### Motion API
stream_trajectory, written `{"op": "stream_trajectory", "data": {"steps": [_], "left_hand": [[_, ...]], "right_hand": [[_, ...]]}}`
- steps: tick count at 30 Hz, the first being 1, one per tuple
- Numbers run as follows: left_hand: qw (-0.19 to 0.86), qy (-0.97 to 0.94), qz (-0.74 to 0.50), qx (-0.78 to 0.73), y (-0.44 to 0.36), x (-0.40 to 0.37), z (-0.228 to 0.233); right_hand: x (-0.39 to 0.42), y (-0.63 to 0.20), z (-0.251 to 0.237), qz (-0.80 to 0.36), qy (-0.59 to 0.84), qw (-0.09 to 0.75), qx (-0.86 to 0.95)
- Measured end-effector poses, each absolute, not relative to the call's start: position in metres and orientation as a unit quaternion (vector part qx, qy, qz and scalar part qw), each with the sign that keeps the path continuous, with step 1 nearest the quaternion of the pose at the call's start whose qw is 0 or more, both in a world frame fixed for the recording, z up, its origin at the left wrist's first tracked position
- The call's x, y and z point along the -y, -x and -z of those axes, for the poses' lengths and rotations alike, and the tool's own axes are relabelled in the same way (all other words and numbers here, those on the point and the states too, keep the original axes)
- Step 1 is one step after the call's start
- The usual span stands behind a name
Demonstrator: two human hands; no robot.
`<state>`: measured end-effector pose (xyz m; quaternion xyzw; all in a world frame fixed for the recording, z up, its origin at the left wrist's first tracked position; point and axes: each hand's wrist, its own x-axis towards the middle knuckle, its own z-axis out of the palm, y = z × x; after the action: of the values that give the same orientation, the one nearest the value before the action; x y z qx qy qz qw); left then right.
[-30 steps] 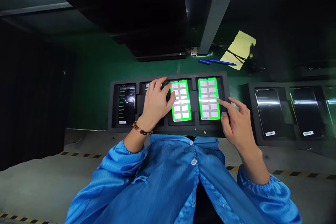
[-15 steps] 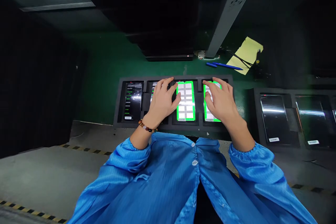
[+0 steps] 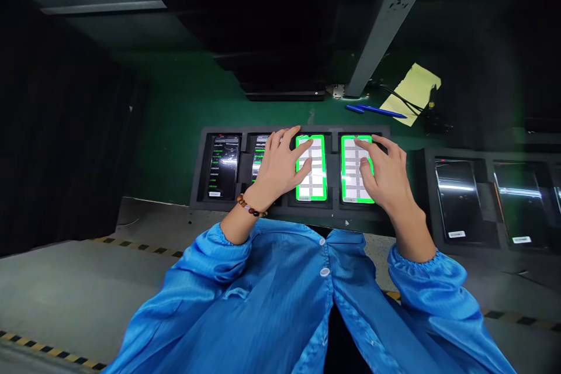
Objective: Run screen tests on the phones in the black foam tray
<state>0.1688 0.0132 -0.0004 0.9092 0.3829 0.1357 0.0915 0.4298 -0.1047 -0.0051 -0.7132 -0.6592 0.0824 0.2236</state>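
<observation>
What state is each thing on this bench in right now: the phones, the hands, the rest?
Far-left phone: dark, text showing.
Second phone: lit, half covered by left hand.
Third phone: lit green.
Fourth phone: lit green, right hand touching.
Right tray phones: dark.
Blue pens: lying flat.

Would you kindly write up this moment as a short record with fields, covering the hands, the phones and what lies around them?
left hand: spread over the second phone, thumb on the third phone
right hand: fingers on the fourth phone
lit screens: third and fourth phones, green border with grey grid
first phone: dark screen with green text, untouched
tray: black, four slots, all filled
second tray: to the right, dark phones
bench back: blue pens, yellow paper
</observation>
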Motion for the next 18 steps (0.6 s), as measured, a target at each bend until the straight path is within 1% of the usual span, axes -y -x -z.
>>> {"op": "stream_trajectory", "data": {"steps": [11,18], "left_hand": [[0.107,-0.911,-0.155,-0.366,-0.157,0.016,-0.005],[0.116,-0.919,-0.154,-0.344,-0.146,0.041,-0.011]], "right_hand": [[0.143,-0.42,0.002,-0.073,0.692,0.218,0.684],[0.176,-0.415,0.003,-0.092,0.673,0.228,0.698]]}}
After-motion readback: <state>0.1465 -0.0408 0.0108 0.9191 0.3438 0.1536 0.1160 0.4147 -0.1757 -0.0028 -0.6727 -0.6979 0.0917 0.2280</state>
